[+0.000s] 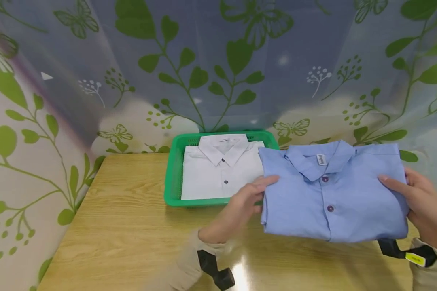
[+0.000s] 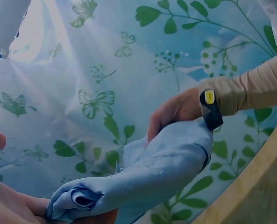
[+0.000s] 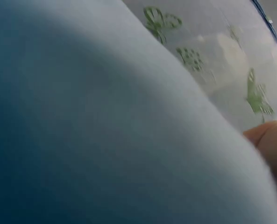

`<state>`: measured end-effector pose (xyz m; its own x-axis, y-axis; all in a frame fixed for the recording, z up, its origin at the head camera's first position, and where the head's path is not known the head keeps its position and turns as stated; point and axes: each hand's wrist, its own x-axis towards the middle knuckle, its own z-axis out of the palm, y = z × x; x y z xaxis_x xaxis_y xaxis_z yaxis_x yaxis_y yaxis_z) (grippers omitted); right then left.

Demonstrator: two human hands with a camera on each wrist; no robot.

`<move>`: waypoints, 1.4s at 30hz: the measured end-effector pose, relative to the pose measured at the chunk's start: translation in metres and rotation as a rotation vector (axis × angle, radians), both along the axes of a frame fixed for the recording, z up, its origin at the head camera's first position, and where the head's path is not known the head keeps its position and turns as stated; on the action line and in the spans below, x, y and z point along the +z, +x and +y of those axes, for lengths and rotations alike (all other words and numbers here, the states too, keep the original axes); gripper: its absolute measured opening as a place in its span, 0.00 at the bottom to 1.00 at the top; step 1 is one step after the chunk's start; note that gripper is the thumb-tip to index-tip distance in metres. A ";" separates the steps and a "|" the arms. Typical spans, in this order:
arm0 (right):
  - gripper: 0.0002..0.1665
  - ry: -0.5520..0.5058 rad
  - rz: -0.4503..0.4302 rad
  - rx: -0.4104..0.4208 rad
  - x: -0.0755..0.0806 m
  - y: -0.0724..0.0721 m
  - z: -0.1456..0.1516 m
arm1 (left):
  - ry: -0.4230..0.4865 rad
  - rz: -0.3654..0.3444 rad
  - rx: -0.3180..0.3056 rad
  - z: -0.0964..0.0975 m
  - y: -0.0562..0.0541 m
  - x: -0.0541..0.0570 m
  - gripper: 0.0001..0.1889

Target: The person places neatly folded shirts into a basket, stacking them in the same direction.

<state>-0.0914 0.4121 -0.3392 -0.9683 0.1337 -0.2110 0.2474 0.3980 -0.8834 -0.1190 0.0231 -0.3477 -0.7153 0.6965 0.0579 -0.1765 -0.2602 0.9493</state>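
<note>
A folded light blue shirt (image 1: pixel 364 194) with a collar and dark buttons hangs over the right part of the table, level with the basket. My left hand (image 1: pixel 242 204) holds its left edge, a digit on top and others beneath. At the opposite edge, my right hand (image 1: pixel 426 206) grips the cloth with the thumb across the front; its other fingers are hidden behind. The left wrist view shows the blue shirt (image 2: pixel 152 172) edge-on, its end rolled. Blue cloth (image 3: pixel 105 130) fills most of the right wrist view. A folded white shirt (image 1: pixel 204 173) lies in a green basket (image 1: pixel 172 178).
The basket stands at the back of a wooden table (image 1: pixel 124 226), against a curtain (image 1: pixel 295 72) printed with leaves and butterflies. The curtain also closes off the left and right sides. The blue shirt overlaps the basket's right end in the head view.
</note>
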 end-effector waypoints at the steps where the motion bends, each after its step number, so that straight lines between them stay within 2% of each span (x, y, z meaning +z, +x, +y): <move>1: 0.42 -0.029 0.012 0.022 0.004 -0.003 -0.005 | -0.002 -0.002 0.006 -0.007 -0.003 0.003 0.34; 5: 0.32 -0.229 0.062 0.078 0.017 -0.020 -0.027 | 0.020 -0.016 0.020 -0.035 -0.015 0.012 0.36; 9: 0.27 -0.412 0.091 0.124 0.024 -0.042 -0.052 | 0.067 -0.034 0.050 -0.063 -0.024 0.018 0.36; 16: 0.21 -0.543 0.085 0.156 0.023 -0.083 -0.099 | 0.117 -0.005 0.145 -0.105 -0.046 0.016 0.33; 19: 0.29 -0.537 0.045 0.204 0.019 -0.102 -0.118 | 0.098 0.016 0.178 -0.120 -0.058 0.012 0.33; 24: 0.39 -0.548 -0.027 0.277 0.007 -0.137 -0.147 | -0.023 0.033 0.259 -0.139 -0.071 0.002 0.33; 28: 0.42 -0.590 -0.080 0.288 -0.009 -0.156 -0.164 | -0.086 0.024 0.289 -0.147 -0.077 -0.009 0.33; 31: 0.45 -0.625 -0.122 0.295 -0.024 -0.163 -0.173 | -0.132 -0.008 0.299 -0.151 -0.082 -0.019 0.32; 35: 0.46 -0.663 -0.166 0.310 -0.042 -0.168 -0.180 | -0.305 -0.097 0.331 -0.152 -0.090 -0.029 0.33; 39: 0.48 -0.674 -0.170 0.304 -0.052 -0.169 -0.186 | -0.524 -0.189 0.376 -0.146 -0.100 -0.032 0.37; 42: 0.47 -0.673 -0.158 0.290 -0.055 -0.171 -0.189 | -0.602 -0.222 0.382 -0.142 -0.106 -0.033 0.37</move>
<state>-0.2621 0.2228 -0.3942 -0.8964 -0.3295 -0.2965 0.3589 -0.1472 -0.9217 -0.2249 -0.1190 -0.3805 -0.8641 0.2629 -0.4292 -0.3823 0.2121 0.8994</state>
